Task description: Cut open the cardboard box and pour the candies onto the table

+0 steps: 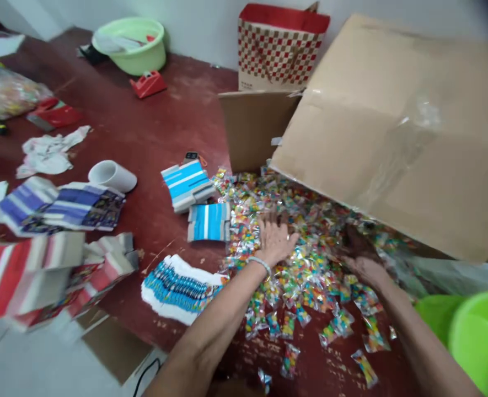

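Note:
A wide heap of small clear packets of colourful candy (305, 270) covers the red tabletop. My left hand (274, 240) lies on the heap with its fingers spread and nothing gripped. My right hand (365, 264) reaches into the heap's right side, under the shade of a tipped cardboard box (396, 138). Its fingers look stretched out but are dark and blurred among the packets. Left of the heap lie two stacks of blue-and-white striped flat cartons (209, 222). A fanned row of blue printed cards (181, 289) is beside my left forearm.
Purple cartons (82, 205) and red cartons (28, 270) lie at the left, near a white cup (112, 175). Red tape dispensers (148, 84), a pale green basin (138, 49) and a checked paper bag (280, 49) stand behind. A bright green tub (481, 336) is at right.

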A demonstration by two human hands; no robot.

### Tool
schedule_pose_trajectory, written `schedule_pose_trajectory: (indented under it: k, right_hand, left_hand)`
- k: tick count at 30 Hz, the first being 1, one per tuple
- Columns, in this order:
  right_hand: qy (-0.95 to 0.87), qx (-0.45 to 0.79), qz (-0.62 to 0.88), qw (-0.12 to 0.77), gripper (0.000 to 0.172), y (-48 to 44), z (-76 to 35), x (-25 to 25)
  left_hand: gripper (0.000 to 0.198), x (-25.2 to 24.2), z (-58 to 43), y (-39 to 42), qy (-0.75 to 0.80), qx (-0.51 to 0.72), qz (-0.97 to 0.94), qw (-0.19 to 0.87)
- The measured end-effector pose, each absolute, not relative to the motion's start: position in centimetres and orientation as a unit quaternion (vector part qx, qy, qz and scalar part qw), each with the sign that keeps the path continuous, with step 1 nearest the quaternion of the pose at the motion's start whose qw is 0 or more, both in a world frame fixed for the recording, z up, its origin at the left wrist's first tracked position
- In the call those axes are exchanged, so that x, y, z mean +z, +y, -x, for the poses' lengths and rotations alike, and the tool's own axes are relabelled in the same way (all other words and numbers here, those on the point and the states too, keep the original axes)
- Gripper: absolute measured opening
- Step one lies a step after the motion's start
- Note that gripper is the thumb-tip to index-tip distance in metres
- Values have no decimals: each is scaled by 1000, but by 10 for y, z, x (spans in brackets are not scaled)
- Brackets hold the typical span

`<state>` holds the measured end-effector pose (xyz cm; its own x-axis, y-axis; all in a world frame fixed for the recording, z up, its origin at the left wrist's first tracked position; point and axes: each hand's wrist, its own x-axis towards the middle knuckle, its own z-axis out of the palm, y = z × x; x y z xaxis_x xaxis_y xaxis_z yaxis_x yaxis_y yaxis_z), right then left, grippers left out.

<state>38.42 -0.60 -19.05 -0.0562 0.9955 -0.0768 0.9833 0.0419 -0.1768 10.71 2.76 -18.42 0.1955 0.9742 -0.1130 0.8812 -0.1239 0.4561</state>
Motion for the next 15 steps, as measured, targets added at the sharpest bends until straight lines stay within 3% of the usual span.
schedule_pose_trajectory:
  k: [3,6,11,15]
  right_hand:
    - [-711,148,688,-2,76,-31,-377,-198]
    - [-700,102,706,33,87,-81,-370,-180]
    - [-725,52,675,124,70,-217,-298,-159]
    - [-735,66,670,79,77,-295,-225,-194]
  left_hand:
    - [67,-165,-88,-12,576,104,-776,236]
    - [63,-143,-33,-71,552,103,-798,220]
    - [73,-146,85,-182,710,74,-696,73]
    - [87,-167,123,-218,745,-8,-660,101]
